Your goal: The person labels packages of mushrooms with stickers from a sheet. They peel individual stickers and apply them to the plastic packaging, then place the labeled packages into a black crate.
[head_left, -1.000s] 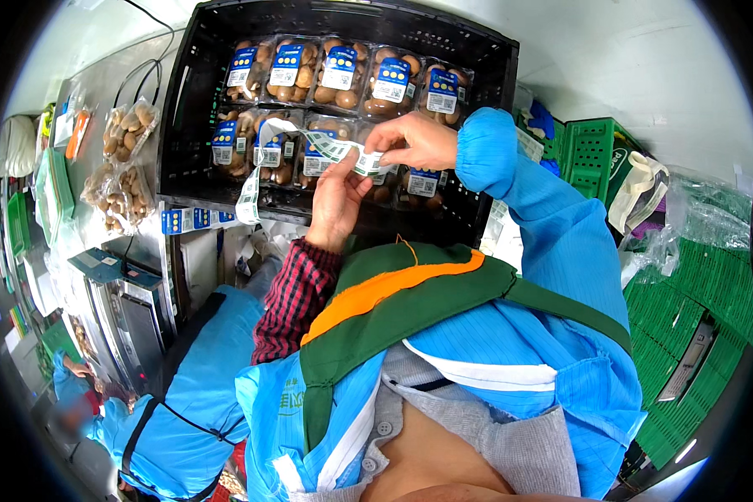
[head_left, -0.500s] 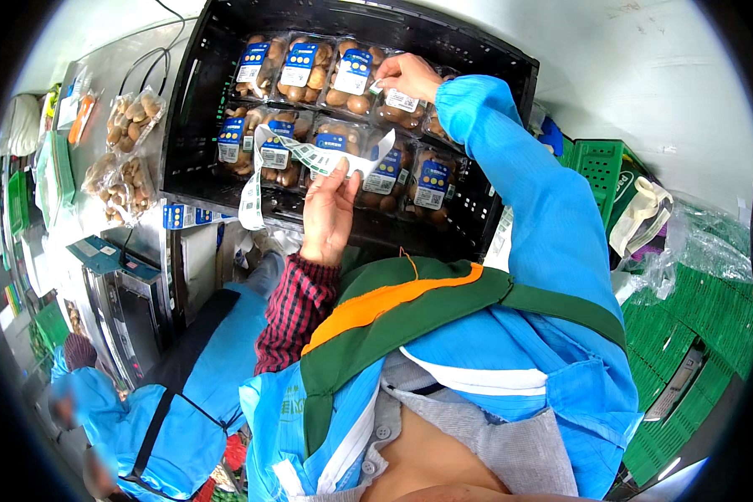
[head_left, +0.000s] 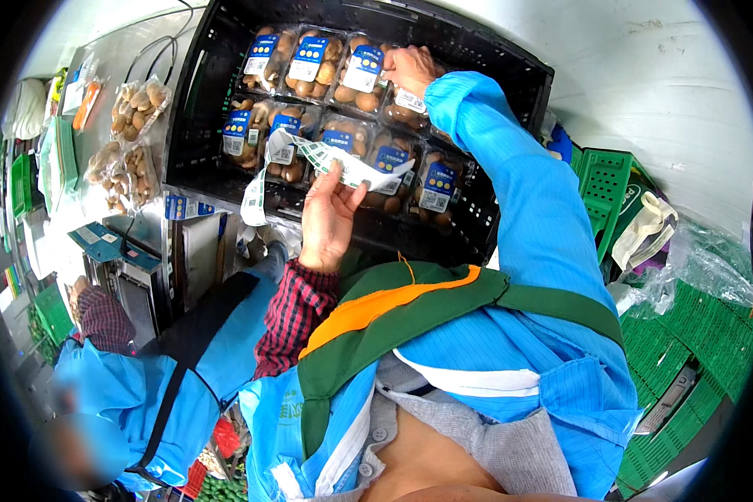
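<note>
A black plastic crate (head_left: 523,96) holds two rows of clear packs of brown mushrooms (head_left: 360,96), most showing blue and white labels. My left hand (head_left: 328,222), low over the front row, grips a curling white strip of green-printed stickers (head_left: 370,174) between bent fingers; one end dangles over the crate's near edge. My right hand (head_left: 412,69) is on a back-row pack right of centre, fingers curled at its top near a white label (head_left: 408,99); whatever is between the fingertips is hidden.
Bagged mushrooms (head_left: 134,109) hang or lie on a metal surface at left, beside cables. Green crates (head_left: 598,180), a cream bag (head_left: 644,230) and clear plastic (head_left: 699,255) are at right. Co-workers in blue (head_left: 184,385) work at lower left, near a teal device (head_left: 113,243).
My right hand has left the strip and moved up to the back-row pack, curling farther over it. My left hand still holds the strip, slightly lower. A co-worker's plaid sleeve has appeared at lower left.
</note>
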`<state>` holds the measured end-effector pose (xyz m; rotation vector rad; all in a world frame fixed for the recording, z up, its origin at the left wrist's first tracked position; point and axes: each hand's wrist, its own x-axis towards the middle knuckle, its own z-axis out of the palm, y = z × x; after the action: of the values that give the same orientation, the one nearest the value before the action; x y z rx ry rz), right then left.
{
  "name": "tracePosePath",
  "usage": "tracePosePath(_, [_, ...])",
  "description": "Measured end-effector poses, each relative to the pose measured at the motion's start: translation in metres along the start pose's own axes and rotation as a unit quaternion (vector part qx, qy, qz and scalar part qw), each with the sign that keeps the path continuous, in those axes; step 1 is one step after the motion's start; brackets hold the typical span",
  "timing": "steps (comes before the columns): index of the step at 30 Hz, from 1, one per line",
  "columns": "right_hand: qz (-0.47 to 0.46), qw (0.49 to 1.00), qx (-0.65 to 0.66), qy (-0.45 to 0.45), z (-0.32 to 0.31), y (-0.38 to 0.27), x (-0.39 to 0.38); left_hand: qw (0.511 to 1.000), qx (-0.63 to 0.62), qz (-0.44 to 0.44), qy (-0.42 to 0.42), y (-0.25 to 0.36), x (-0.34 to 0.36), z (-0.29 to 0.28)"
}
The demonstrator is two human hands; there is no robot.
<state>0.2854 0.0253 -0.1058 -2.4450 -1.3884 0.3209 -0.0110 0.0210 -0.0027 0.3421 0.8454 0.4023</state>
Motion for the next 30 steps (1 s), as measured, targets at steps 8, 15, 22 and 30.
tracePosePath(8, [-0.166, 0.827, 0.433, -0.318, -0.092, -0.079, -0.060, 0.999, -0.019, 0.043, 0.011, 0.010, 0.015, -0.001])
tracePosePath(15, [-0.236, 0.886, 0.323, -0.234, -0.090, -0.097, -0.096, 0.999, -0.023, 0.023, 0.001, 0.007, 0.020, -0.002])
tracePosePath(22, [-0.200, 0.845, 0.407, -0.284, -0.084, -0.094, -0.080, 0.997, -0.061, 0.033, 0.031, 0.009, 0.023, -0.012])
tracePosePath(30, [-0.054, 0.901, 0.380, -0.205, -0.036, -0.063, 0.030, 0.996, -0.068, 0.046, 0.017, 0.022, 0.017, -0.009])
